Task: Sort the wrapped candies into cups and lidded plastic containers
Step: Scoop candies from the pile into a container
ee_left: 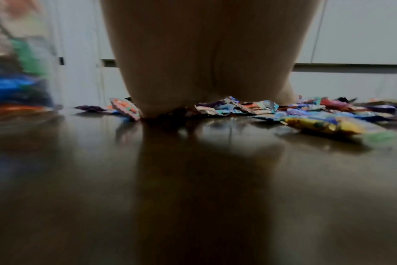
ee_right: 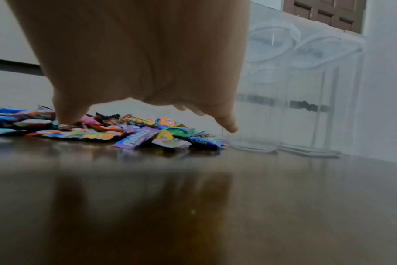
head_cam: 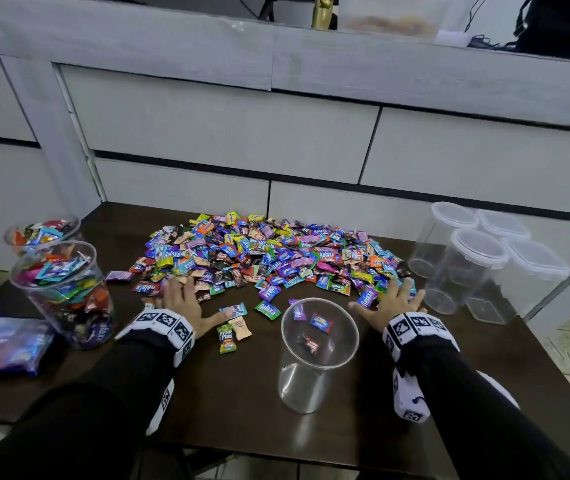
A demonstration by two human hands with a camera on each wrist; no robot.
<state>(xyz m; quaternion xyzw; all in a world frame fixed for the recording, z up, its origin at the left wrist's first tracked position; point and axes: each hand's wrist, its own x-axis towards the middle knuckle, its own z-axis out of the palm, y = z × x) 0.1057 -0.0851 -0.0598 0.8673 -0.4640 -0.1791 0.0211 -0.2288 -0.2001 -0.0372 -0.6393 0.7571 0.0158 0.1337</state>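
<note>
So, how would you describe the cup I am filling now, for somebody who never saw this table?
On the dark table, look at the near edge of the candy pile, between the two hands. A clear cup stands there, nearly empty with only a few candies, unlike the two full cups at the left.

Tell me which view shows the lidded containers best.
The head view: all four lidded containers stand clustered at the table's far right corner, lids on. The right wrist view shows only two, hazily, beside the right hand. The left wrist view shows none.

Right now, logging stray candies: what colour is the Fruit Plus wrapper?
Green Fruit Plus wrapper, clearest in the head view.
</note>
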